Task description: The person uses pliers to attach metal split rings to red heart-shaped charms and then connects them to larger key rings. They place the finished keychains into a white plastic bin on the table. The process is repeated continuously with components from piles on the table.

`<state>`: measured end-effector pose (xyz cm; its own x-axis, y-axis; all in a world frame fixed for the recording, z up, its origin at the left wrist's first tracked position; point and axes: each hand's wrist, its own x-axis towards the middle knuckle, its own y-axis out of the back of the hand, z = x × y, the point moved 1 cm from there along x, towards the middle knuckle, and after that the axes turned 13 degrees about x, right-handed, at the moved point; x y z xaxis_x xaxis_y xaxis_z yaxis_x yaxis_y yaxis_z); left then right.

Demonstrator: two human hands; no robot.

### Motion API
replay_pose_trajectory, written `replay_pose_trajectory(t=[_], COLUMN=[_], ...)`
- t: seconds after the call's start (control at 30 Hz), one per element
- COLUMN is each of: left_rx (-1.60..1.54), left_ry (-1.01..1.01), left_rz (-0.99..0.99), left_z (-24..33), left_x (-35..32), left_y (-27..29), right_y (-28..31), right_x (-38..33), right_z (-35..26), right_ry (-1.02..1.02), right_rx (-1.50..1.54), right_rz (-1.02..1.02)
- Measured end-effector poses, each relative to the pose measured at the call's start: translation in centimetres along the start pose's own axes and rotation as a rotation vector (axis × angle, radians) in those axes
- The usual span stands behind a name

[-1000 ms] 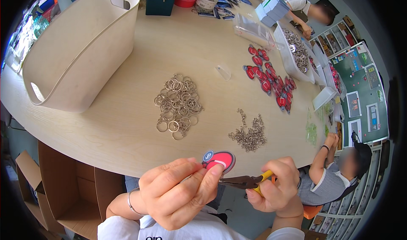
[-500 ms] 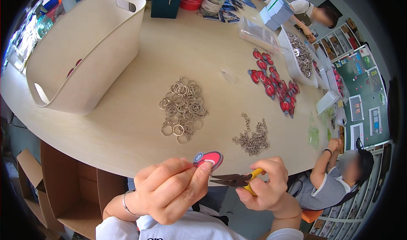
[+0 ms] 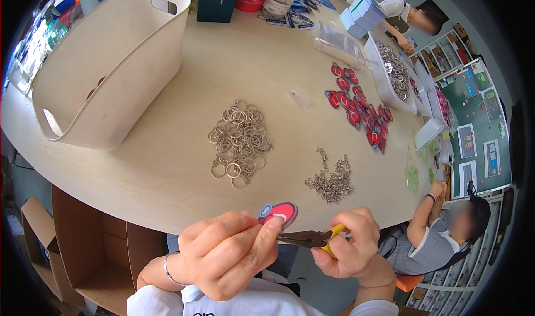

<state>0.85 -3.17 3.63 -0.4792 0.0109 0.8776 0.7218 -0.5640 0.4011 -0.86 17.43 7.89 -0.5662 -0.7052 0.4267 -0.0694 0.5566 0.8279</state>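
Observation:
My left hand (image 3: 225, 252) pinches a flat red charm (image 3: 283, 211) with a grey edge and a round blue patch between thumb and fingers. My right hand (image 3: 352, 243) grips long-nosed pliers (image 3: 312, 238) by their yellow handles. The dark jaws look closed, with their tips at the lower edge of the charm, close to my left thumb. Whatever the tips hold is too small to make out. Beyond my hands lie a heap of metal key rings (image 3: 239, 140) and a smaller pile of fine metal links (image 3: 332, 180). Several similar red charms (image 3: 359, 107) are spread farther right.
A large cream tub (image 3: 111, 87) stands at the left with a red piece inside. White bins (image 3: 390, 73) of metal rings line the far right. An open cardboard box (image 3: 95, 249) is below the table's left edge. Two people (image 3: 429, 238) (image 3: 398, 15) sit around the right side.
The pliers' jaws have come together, and their tips sit nearer the charm. The charm has shifted slightly right in my left hand's pinch.

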Motion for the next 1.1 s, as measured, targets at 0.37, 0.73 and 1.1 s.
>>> replay_pose_trajectory(t=[0.37, 0.73, 1.1], left_rx=[0.165, 0.532, 0.597], left_ry=[-0.156, 0.686, 0.466], left_rz=[-0.214, -0.316, -1.302], left_z=[-2.5, -20.6, -22.6], left_x=[0.3, 10.5, 10.5], left_y=[1.1, 9.4, 6.6], right_y=[-1.8, -8.4, -9.9], right_x=[1.1, 6.7, 6.5], right_z=[1.2, 13.8, 12.7], right_ry=[-0.07, -0.699, -0.661], right_rx=[0.118, 0.39, 0.402], right_rz=[-0.062, -0.083, -0.122])
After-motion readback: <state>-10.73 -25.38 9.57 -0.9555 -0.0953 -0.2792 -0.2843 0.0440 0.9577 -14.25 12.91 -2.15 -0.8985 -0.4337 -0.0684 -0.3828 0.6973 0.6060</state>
